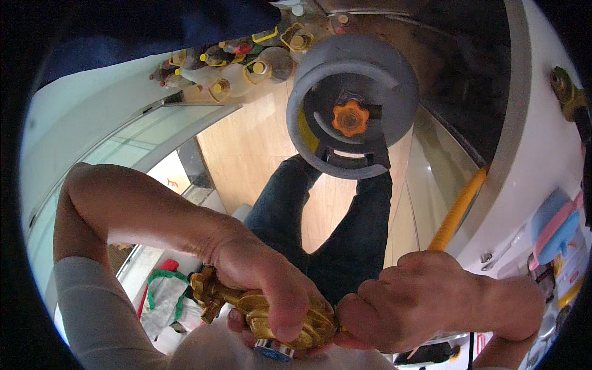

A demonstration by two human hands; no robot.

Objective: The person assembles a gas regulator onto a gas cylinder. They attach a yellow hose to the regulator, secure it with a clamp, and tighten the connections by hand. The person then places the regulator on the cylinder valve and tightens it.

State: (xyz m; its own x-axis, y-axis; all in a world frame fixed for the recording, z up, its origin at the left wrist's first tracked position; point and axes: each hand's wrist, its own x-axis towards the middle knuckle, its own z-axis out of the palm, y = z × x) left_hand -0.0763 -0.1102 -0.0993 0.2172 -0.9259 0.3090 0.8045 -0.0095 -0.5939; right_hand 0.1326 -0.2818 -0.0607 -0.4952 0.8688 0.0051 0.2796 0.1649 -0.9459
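Note:
Close to my body, my left hand (271, 271) is closed around a brass gas regulator (311, 320) with a small round gauge (274, 350) on its lower side. The regulator's threaded connector points left. My right hand (413, 302) is wrapped round a yellow-orange gas hose (459, 209), right beside the regulator. Its fingers hide the hose end, so I cannot tell whether the two are joined. Beyond my hands a grey gas cylinder (401, 71) stands upright on the floor by my legs. It has an orange valve knob (351, 118) inside its collar.
Several bottles and jugs (274, 63) crowd the floor at the far left. A white counter (524, 154) curves along the right, with a brass fitting (562, 86) and a blue-and-pink item (555, 228) on it. At left is a glass-panelled door (132, 142).

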